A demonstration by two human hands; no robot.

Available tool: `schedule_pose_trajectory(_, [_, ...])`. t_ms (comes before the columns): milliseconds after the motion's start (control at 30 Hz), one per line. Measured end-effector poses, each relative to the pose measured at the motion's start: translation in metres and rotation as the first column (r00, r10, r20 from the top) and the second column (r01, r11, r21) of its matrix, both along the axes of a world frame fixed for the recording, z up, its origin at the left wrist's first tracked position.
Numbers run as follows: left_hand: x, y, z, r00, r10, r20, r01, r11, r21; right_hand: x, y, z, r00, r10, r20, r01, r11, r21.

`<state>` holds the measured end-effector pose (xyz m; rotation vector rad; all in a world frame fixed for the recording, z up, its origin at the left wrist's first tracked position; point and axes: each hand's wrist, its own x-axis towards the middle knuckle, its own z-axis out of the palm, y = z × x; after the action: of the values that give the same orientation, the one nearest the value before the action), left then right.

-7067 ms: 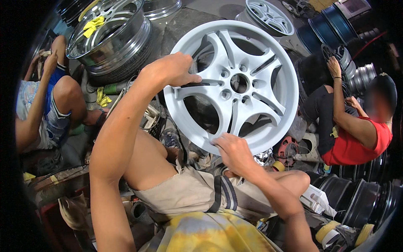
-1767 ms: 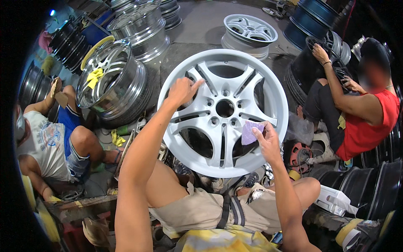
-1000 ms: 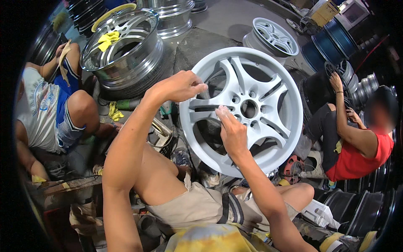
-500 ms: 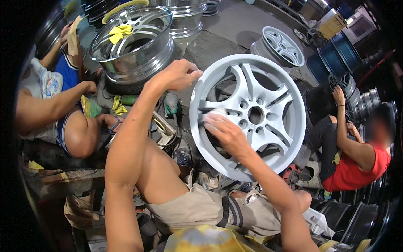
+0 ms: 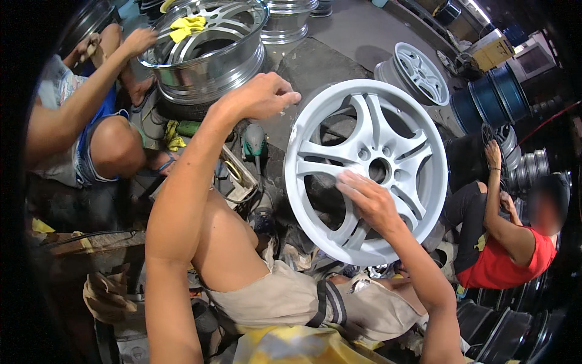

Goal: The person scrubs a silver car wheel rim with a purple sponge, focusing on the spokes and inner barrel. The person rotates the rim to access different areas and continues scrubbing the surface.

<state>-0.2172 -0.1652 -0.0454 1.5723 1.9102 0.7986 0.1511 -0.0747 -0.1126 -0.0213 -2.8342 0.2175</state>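
Note:
A pale grey alloy wheel rim (image 5: pixel 434 182) with paired spokes and a round centre hole stands tilted before me. My right hand (image 5: pixel 371 199) presses on it beside the centre hole. Its fingers are together and bent, the tips whitish and slightly blurred. What lies under them, if anything, is hidden. Off the wheel's upper left edge, my left hand (image 5: pixel 259 97) hangs with fingers loosely bent and a gap by the thumb. Nothing shows in it.
A shiny rim (image 5: pixel 212 82) carrying a yellow cloth (image 5: pixel 187 28) lies far left. Beside my left forearm is a green power tool (image 5: pixel 254 141). Co-workers sit left and right, the right one in a red top (image 5: pixel 512 258). Another grey rim (image 5: pixel 418 73) and blue drums (image 5: pixel 491 106) stand far right.
My right hand has slid along the spoke toward the centre hole; a whitish patch at its fingertips no longer shows. The view has shifted slightly. The left co-worker's arm has risen toward the shiny rim.

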Motion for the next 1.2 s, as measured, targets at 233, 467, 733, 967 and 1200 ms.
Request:
schedule_pose_trajectory(233, [-0.007, 0.01, -0.01, 0.994, -0.013, -0.104, 0.012, 1.0, -0.01, -0.057, 0.005, 0.017, 0.997, -0.019, -0.076, 0.029, 0.99, 0.137])
schedule_pose_trajectory(467, [0.004, 0.012, -0.008, 0.989, -0.043, -0.144, 0.035, 0.998, -0.057, -0.103, 0.004, 0.005, 0.977, 0.184, 0.106, -0.201, 0.964, 0.174])
schedule_pose_trajectory(733, [0.0, -0.005, -0.004, 0.991, 0.031, -0.13, -0.03, 1.0, 0.005, 0.043, 0.019, 0.038, 0.874, -0.483, 0.049, 0.449, 0.766, -0.461])
schedule_pose_trajectory(967, [0.065, 0.001, 0.015, 0.967, -0.194, -0.165, 0.189, 0.981, -0.047, 0.093, -0.01, 0.022, 0.579, -0.808, -0.106, 0.302, 0.334, -0.893])
schedule_pose_trajectory(1200, [0.179, -0.032, -0.016, 0.723, -0.277, -0.633, 0.02, 0.924, -0.382, 0.132, -0.033, -0.001, 0.569, -0.822, 0.028, 0.601, 0.392, -0.696])
